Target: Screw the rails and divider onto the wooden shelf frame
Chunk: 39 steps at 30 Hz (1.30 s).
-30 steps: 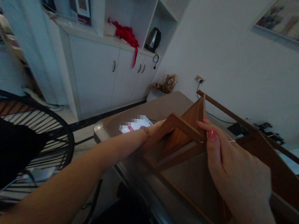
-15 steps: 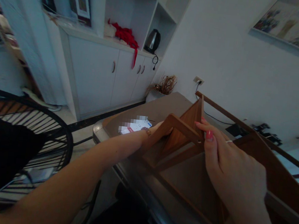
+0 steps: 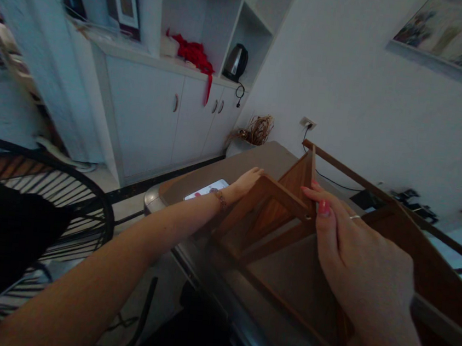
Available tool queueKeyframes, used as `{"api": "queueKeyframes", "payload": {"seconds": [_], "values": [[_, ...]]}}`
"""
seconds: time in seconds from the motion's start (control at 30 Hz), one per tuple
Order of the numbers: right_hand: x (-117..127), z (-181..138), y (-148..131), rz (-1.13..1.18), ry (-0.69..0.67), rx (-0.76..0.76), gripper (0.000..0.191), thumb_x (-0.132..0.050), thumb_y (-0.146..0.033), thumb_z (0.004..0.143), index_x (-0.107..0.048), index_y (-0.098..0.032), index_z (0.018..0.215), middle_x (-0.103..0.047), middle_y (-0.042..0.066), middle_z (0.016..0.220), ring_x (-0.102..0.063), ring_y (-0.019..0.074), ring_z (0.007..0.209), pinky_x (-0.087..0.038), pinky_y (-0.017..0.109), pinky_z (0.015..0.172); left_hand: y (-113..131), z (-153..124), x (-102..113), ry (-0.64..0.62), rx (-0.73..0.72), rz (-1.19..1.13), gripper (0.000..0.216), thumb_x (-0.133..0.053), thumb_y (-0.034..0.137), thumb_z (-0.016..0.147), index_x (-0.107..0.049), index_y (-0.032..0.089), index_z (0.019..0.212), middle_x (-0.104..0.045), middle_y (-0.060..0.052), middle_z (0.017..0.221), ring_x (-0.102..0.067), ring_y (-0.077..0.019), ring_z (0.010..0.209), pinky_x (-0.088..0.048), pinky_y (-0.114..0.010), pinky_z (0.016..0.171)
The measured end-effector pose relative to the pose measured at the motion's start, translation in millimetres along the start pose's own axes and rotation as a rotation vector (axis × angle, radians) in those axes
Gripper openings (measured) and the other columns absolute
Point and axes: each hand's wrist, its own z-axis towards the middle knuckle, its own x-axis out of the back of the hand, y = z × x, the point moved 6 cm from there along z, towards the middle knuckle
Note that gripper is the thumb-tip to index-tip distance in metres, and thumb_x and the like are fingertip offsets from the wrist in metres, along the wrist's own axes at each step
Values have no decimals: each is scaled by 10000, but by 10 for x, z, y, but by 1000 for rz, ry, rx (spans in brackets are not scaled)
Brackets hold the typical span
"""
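A brown wooden rack [image 3: 284, 195] with slanted boards and crossbars rests tilted on the table [image 3: 232, 165]. My right hand [image 3: 358, 258] is closed on the edge of one of its boards, thumb on the near side and fingers along the top. It wears a ring and has pink nails. At the rack's left end, my left hand [image 3: 249, 181] curls against the outer edge of the end piece, its fingertips mostly hidden. A bracelet circles that wrist. Just beside it lies a phone [image 3: 204, 189] with a lit screen, partly covered by the forearm.
A black wire chair [image 3: 103, 214] with dark cloth [image 3: 5, 237] stands at the left. Behind are white cabinets [image 3: 142, 114], with a kettle [image 3: 236, 63] and red cloth [image 3: 194, 53] on the shelves. Dried plants [image 3: 256, 130] stand past the table. A cord [image 3: 333, 182] runs from the wall socket.
My left hand has moved from behind the rack's crossbar up and outward to its outer left edge, and the forearm covers more of the phone. The right hand and rack look nearly unchanged.
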Motion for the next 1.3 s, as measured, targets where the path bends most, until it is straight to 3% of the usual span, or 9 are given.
{"api": "queueKeyframes", "payload": {"seconds": [0.13,0.27,0.4,0.5,0.63,0.73,0.83,1.0,1.3], "values": [[1,1,0,10,18,-3,383,-297,-348,1019,-601,-300,1246,-724,45,1044,-649,203,540,-253,282,427,20,94,371,111,14,163,188,-480,260,922,-572,166,789,-656,-113,903,-547,-242,961,-321,-381,917],[-4,-3,3,23,24,-7,371,-305,-351,1017,-601,-309,1238,-706,18,1107,-649,194,543,-268,287,429,175,-41,780,269,31,225,332,-339,341,991,-506,188,748,-627,-69,823,-558,-188,804,-350,-322,755],[-11,-10,3,40,12,-14,358,-309,-346,1017,-581,-337,1250,-661,-37,1203,-668,197,588,-302,295,435,386,-310,1079,419,35,172,385,-316,399,997,-422,207,681,-510,-3,659,-469,-135,625,-321,-290,616],[-16,-14,3,51,6,-24,356,-310,-352,1021,-580,-337,1251,-628,-58,1255,-682,192,629,-341,299,454,595,-579,1275,549,42,2,394,-352,425,987,-411,211,662,-425,24,592,-408,-117,552,-305,-285,549],[-25,-17,-6,56,-7,-18,362,-304,-353,1026,-584,-315,1254,-620,-38,1269,-695,183,668,-380,303,475,1127,-999,1458,709,-58,-29,347,-373,393,990,-426,218,695,-431,24,610,-423,-113,561,-321,-291,548],[-16,-16,-7,64,-9,-22,359,-307,-347,1027,-579,-309,1259,-613,-22,1280,-702,176,699,-404,294,487,1665,-1303,1410,832,-302,198,275,-412,327,981,-458,219,732,-464,18,629,-444,-128,608,-329,-319,612],[-13,-15,-9,75,-21,-24,345,-326,-327,1025,-577,-298,1260,-599,-16,1300,-708,176,740,-425,278,498,1999,-1387,1116,738,-494,410,223,-457,305,961,-482,211,760,-519,15,628,-452,-142,621,-316,-333,630],[-28,-22,-10,99,25,6,342,-327,-331,1025,-580,-290,1252,-608,-19,1287,-713,174,766,-464,274,502,2028,-1231,777,618,-497,505,269,-475,302,956,-504,198,710,-570,12,630,-444,-150,626,-298,-318,637],[-54,-33,-2,134,84,7,360,-298,-340,1028,-586,-287,1237,-626,-59,1256,-714,187,767,-496,312,505,1954,-1114,735,575,-353,480,280,-469,306,962,-540,185,719,-566,6,664,-438,-154,677,-285,-319,657]]}}
